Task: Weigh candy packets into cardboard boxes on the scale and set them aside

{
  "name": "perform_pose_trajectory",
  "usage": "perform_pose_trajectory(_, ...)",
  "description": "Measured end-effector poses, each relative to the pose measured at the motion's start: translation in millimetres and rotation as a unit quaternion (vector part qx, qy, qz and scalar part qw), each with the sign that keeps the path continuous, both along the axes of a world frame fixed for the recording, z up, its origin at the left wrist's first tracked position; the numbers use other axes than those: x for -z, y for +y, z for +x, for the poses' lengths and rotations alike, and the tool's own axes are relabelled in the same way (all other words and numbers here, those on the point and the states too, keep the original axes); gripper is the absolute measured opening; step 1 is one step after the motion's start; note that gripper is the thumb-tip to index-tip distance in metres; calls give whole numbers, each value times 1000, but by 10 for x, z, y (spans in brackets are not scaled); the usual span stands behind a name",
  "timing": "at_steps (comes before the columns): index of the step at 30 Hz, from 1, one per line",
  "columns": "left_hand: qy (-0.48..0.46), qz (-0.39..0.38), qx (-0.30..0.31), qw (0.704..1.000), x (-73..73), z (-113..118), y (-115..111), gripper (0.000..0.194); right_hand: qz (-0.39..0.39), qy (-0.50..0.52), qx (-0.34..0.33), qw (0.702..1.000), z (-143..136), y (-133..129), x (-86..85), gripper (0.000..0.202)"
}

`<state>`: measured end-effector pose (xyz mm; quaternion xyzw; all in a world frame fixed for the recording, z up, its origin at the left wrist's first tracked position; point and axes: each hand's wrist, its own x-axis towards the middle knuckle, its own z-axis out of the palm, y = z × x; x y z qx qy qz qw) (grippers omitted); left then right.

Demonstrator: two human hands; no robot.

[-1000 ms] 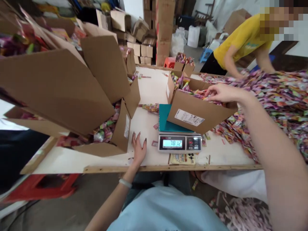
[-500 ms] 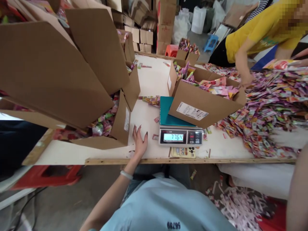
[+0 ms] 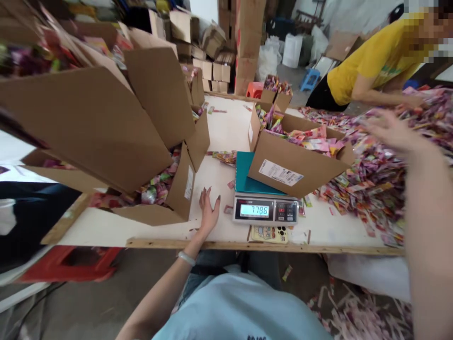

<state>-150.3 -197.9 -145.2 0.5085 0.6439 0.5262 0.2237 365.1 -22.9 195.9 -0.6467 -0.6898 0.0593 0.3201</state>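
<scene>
My left hand (image 3: 209,210) rests on the white table near its front edge, fingers spread, holding nothing. My right hand (image 3: 387,130), smeared by motion, is raised over the heap of small candy packets (image 3: 375,184) at the right; I cannot make out whether anything is in its fingers. Between my hands a digital scale (image 3: 265,209) with a teal platform shows a lit number, roughly 7798. An open cardboard box (image 3: 307,177) of packets sits tilted on the platform. Just left of my left hand stands another packet-filled carton (image 3: 182,189), its flaps raised.
A phone in a yellow case (image 3: 269,233) lies in front of the scale. Loose packets (image 3: 224,157) lie behind it on the left. A co-worker in a yellow shirt (image 3: 375,56) leans over the heap. Smaller filled boxes (image 3: 276,94) stand at the table's far edge.
My right hand has come up and over the heap from the lower right. The scale's number has risen from about 7764. The co-worker's arm has moved right, away from the box.
</scene>
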Motion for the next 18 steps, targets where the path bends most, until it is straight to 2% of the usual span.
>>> perform_pose_trajectory(3,-35,5,13,999,-94,104,285,62,-50,116,-55,990,-682,-4,389,29)
perform_pose_trajectory(6,-37,20,22,999,-201,191,476,61,-23,134,-52,989,-901,41,550,22)
perform_pose_trajectory(8,-37,30,27,998,-256,219,511,61,18,123,-38,991,-852,54,500,23)
perform_pose_trajectory(12,-45,53,26,997,-326,205,477,61,87,62,-39,994,-715,29,176,25)
perform_pose_trajectory(15,-49,55,14,997,-340,175,460,62,78,-40,-75,993,-766,35,-33,33)
perform_pose_trajectory(18,-38,60,10,997,-338,151,421,62,43,-198,-80,976,-916,103,-65,41)
